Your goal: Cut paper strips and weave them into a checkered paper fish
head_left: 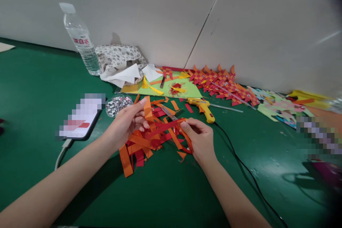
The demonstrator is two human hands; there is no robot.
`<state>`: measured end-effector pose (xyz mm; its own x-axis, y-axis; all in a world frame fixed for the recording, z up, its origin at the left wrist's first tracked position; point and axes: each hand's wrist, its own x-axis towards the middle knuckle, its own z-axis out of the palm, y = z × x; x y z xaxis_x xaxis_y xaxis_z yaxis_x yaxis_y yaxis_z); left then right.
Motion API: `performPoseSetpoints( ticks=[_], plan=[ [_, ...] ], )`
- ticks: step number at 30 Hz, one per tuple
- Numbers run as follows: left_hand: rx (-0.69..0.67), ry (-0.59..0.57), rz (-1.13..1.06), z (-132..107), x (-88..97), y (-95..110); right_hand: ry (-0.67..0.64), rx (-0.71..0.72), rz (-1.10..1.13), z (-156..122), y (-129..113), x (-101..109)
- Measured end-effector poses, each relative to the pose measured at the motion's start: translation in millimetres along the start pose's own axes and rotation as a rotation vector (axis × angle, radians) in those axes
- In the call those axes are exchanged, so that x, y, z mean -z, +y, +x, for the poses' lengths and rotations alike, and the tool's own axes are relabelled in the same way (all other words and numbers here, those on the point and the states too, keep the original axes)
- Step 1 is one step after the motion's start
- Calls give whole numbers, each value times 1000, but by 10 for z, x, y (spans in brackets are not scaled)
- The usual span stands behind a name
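Observation:
My left hand [130, 121] pinches an orange paper strip [148, 108] between thumb and fingers, holding it upright. Opposite it, my right hand [199, 137] has its thumb and fingers closed on a red paper strip [165, 127] that stretches leftward; an orange strip seems to be in the same grip. Below both hands lies a heap of orange and red paper strips [139, 146]. Scissors [169, 113] with orange-red handles rest on the heap, partly hidden by the strips and my right hand.
A yellow glue gun [201, 108] with a black cord lies right of the hands. Behind are woven paper fish [221, 82] and green card [160, 89]. Leftward are a tub of googly eyes [119, 105], a phone [85, 117], a tissue pack [120, 58] and a water bottle [82, 42].

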<state>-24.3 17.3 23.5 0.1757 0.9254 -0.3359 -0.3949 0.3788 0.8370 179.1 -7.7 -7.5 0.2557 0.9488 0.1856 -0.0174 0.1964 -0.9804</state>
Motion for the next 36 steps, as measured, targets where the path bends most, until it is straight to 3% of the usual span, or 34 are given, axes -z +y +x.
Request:
performPoseSetpoints(
  ticks=[4,9,17,30,36],
  plan=[
    [8,-39,-19,2,12,13,3,-16,-10,2,9,13],
    [-62,-109,193,1,61,-43,46,-92,49,1,-7,9],
    [-128,-20,321,25,77,-119,66,-177,149,10,-31,10],
    [-112,-48,405,10,29,-129,68,-183,131,9,-62,10],
    [-323,-97,511,-13,28,-130,73,-175,144,17,-84,-3]
  ],
)
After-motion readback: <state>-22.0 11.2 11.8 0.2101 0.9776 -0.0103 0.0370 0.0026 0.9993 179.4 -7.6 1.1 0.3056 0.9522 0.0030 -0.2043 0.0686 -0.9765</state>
